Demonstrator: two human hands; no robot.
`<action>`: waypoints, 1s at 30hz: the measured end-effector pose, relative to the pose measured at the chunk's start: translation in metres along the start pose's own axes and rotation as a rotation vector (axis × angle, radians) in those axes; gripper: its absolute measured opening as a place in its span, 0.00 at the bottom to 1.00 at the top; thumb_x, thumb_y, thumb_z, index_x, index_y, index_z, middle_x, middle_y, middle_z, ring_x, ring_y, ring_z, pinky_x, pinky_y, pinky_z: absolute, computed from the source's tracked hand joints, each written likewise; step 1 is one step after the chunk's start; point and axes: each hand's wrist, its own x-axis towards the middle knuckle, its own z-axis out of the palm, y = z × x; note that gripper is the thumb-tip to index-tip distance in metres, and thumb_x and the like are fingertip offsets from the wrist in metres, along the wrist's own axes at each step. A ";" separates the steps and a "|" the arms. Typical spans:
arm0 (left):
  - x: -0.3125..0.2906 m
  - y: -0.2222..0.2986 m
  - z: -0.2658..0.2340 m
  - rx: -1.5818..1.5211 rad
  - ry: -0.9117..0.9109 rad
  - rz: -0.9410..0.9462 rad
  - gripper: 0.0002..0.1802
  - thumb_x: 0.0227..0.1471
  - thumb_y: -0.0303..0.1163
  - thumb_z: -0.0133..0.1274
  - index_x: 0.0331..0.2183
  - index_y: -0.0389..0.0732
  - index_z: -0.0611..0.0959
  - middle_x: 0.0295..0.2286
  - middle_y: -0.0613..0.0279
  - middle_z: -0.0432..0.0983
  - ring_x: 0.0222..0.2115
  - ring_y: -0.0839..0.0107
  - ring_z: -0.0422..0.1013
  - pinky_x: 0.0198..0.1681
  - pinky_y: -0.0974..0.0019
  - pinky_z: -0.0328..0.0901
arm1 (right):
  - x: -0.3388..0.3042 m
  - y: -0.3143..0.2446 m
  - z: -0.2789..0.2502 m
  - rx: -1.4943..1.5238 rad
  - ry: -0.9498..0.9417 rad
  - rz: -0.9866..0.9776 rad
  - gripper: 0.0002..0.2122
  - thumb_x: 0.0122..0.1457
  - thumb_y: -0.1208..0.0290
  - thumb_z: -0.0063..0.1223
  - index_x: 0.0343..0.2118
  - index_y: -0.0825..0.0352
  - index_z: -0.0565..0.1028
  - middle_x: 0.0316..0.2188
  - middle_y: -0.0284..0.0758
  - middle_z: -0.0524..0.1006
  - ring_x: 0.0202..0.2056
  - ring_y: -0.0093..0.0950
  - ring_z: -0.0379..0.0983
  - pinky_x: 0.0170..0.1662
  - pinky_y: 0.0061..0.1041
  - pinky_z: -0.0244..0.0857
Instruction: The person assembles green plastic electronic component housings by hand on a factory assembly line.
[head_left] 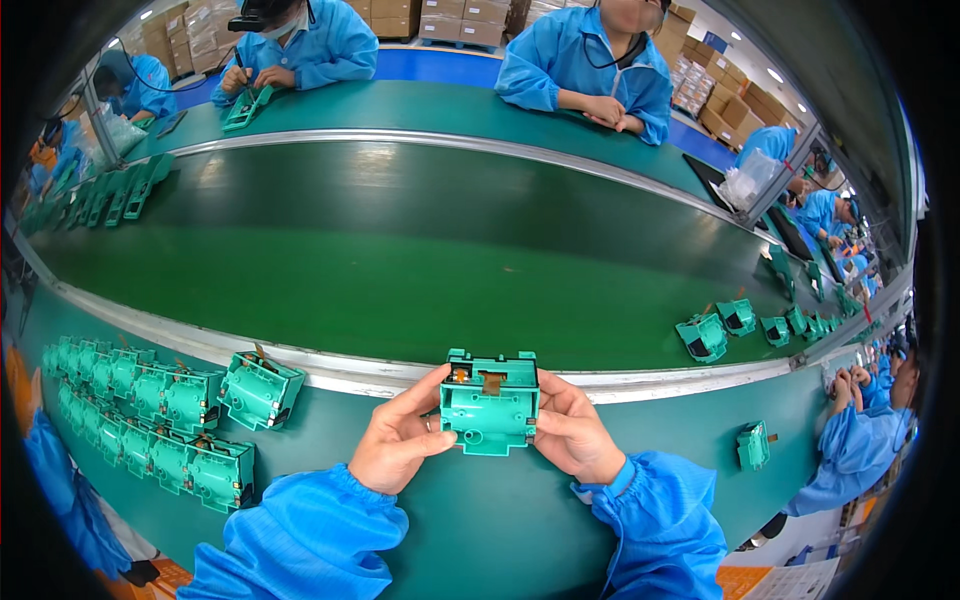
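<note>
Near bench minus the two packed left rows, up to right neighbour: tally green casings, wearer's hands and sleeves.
Green casings: 3 (one held, angled one beside rows, lone one at right)
Left hand, right hand: 2
Blue sleeves: 2
Total: 7

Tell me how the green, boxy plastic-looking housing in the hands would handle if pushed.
The green, boxy plastic-looking housing is probably stiff: it shows no bending between the left hand and right hand. It may be light and slide easily, given how hollow its upper part looks. Its thin brown strip could be floppy and easily creased.
</note>
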 end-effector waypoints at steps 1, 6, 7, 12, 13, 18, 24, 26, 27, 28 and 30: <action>0.000 -0.001 0.000 -0.021 -0.017 -0.007 0.36 0.41 0.14 0.48 0.54 0.40 0.58 0.47 0.53 0.60 0.46 0.62 0.62 0.48 0.60 0.58 | -0.001 0.000 0.000 0.006 -0.002 0.008 0.24 0.51 0.76 0.49 0.52 0.67 0.58 0.45 0.38 0.67 0.44 0.26 0.65 0.45 0.25 0.60; -0.001 -0.003 -0.002 0.007 -0.050 0.006 0.36 0.41 0.13 0.47 0.54 0.41 0.58 0.49 0.53 0.59 0.47 0.62 0.61 0.50 0.60 0.57 | -0.002 0.002 0.006 0.020 0.022 -0.022 0.18 0.53 0.73 0.49 0.47 0.65 0.61 0.43 0.35 0.68 0.43 0.25 0.65 0.42 0.25 0.61; -0.001 -0.003 -0.003 0.039 -0.070 0.024 0.36 0.41 0.13 0.47 0.54 0.41 0.58 0.49 0.53 0.59 0.47 0.62 0.61 0.50 0.60 0.56 | -0.002 0.002 0.008 0.038 0.055 -0.023 0.17 0.53 0.72 0.48 0.46 0.65 0.62 0.43 0.34 0.68 0.42 0.24 0.65 0.42 0.25 0.61; -0.001 -0.007 -0.006 0.048 -0.097 0.032 0.35 0.41 0.11 0.48 0.52 0.40 0.61 0.50 0.53 0.58 0.48 0.62 0.60 0.51 0.60 0.56 | -0.004 0.003 0.005 0.002 0.048 -0.037 0.15 0.54 0.70 0.47 0.45 0.65 0.63 0.43 0.33 0.68 0.42 0.24 0.65 0.43 0.25 0.61; -0.002 -0.007 -0.006 0.095 -0.099 0.051 0.34 0.41 0.11 0.48 0.52 0.40 0.62 0.50 0.52 0.58 0.48 0.62 0.60 0.51 0.60 0.56 | -0.004 0.005 0.004 0.016 0.062 -0.046 0.15 0.54 0.70 0.47 0.44 0.65 0.63 0.43 0.32 0.67 0.43 0.24 0.65 0.44 0.25 0.60; -0.004 -0.013 -0.003 0.169 -0.100 0.202 0.27 0.41 0.10 0.48 0.46 0.36 0.70 0.50 0.48 0.57 0.48 0.61 0.59 0.50 0.61 0.58 | -0.003 0.009 -0.002 0.042 0.006 -0.101 0.17 0.54 0.69 0.46 0.47 0.65 0.63 0.44 0.33 0.67 0.46 0.26 0.63 0.48 0.28 0.57; -0.004 -0.016 -0.006 0.313 -0.059 0.274 0.23 0.41 0.09 0.46 0.42 0.34 0.73 0.50 0.45 0.55 0.50 0.60 0.57 0.50 0.61 0.59 | -0.002 0.011 -0.010 0.031 -0.062 -0.128 0.19 0.54 0.69 0.46 0.49 0.66 0.63 0.46 0.35 0.66 0.48 0.27 0.61 0.51 0.30 0.54; -0.003 -0.017 -0.004 0.260 -0.068 0.305 0.23 0.41 0.09 0.46 0.42 0.34 0.73 0.50 0.45 0.55 0.50 0.60 0.57 0.50 0.61 0.58 | -0.003 0.011 -0.009 0.029 -0.071 -0.123 0.18 0.54 0.69 0.46 0.49 0.66 0.63 0.47 0.35 0.66 0.49 0.28 0.60 0.51 0.30 0.54; -0.002 -0.017 -0.004 0.282 -0.069 0.320 0.24 0.42 0.10 0.47 0.45 0.35 0.71 0.50 0.46 0.56 0.48 0.61 0.59 0.49 0.63 0.59 | -0.004 0.011 -0.008 0.032 -0.044 -0.127 0.19 0.54 0.71 0.46 0.49 0.66 0.62 0.47 0.36 0.66 0.48 0.28 0.61 0.51 0.30 0.54; -0.001 -0.016 -0.004 0.303 -0.069 0.331 0.26 0.42 0.12 0.47 0.47 0.35 0.69 0.49 0.47 0.57 0.47 0.62 0.61 0.48 0.64 0.60 | -0.004 0.012 -0.008 0.037 -0.015 -0.129 0.19 0.54 0.73 0.46 0.50 0.67 0.62 0.47 0.37 0.66 0.48 0.28 0.61 0.51 0.30 0.54; 0.002 -0.004 0.004 0.189 0.009 0.150 0.30 0.43 0.15 0.49 0.50 0.37 0.63 0.50 0.49 0.56 0.47 0.62 0.60 0.48 0.64 0.59 | -0.003 0.011 -0.003 -0.027 0.013 -0.152 0.20 0.54 0.75 0.45 0.51 0.68 0.61 0.45 0.38 0.67 0.47 0.27 0.63 0.50 0.29 0.56</action>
